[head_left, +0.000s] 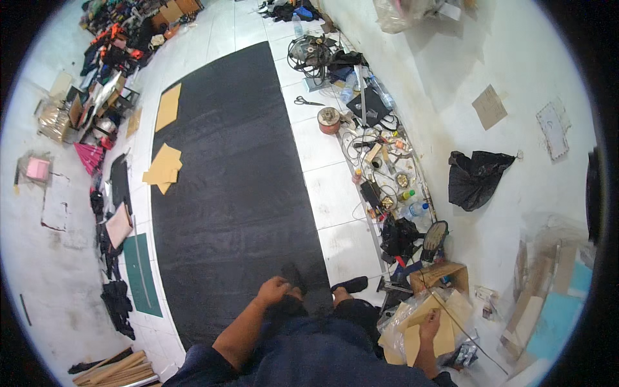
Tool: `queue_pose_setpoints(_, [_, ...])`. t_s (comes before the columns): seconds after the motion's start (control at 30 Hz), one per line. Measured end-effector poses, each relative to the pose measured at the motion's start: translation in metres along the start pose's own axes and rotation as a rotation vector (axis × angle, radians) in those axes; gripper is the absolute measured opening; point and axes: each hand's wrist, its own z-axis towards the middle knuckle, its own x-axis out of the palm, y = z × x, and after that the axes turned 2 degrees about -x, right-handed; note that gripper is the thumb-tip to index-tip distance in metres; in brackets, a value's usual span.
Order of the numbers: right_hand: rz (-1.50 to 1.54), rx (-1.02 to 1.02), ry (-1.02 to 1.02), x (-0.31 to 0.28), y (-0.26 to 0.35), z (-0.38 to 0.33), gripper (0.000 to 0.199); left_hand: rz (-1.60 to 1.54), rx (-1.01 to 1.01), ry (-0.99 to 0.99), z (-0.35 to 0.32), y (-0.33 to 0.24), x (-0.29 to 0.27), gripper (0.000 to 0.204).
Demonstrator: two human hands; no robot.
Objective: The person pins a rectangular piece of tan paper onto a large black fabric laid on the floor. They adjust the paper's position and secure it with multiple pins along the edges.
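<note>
My right hand [430, 325] is at the lower right, its fingers closed on the edge of a tan-yellow sheet [412, 338]. That sheet lies among more of the same in a clear plastic bag [394, 317]. My left hand [275, 289] is over the near end of a long black sheet of material [232, 213], close to my left foot; its fingers are too small and bunched to read. Several tan-yellow pieces [164, 169] lie overlapped at the black sheet's left edge. Another tan-yellow piece [169, 107] lies farther up that edge.
A cardboard box [451, 276] stands beside the bag. Bottles, wires and small tools crowd the right wall, with a red-brown round tin [329, 120] and scissors [308, 101] on the tiles. A green cutting mat [143, 274] and piled goods line the left wall.
</note>
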Motion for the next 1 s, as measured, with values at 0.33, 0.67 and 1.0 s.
queue_pose_setpoints(0.33, [-0.703, -0.098, 0.063, 0.113, 0.142, -0.116, 0.038, -0.246, -0.162, -0.088, 0.02, 0.229, -0.094, 0.047])
queue_pose_setpoints(0.67, [-0.53, -0.299, 0.308, 0.225, 0.296, -0.103, 0.045, -0.504, -0.16, -0.205, 0.032, 0.295, -0.11, 0.041])
queue_pose_setpoints(1.0, [-0.364, -0.373, 0.538, 0.294, 0.259, -0.04, 0.035, -0.381, -0.249, -0.099, -0.006, 0.222, -0.057, 0.046])
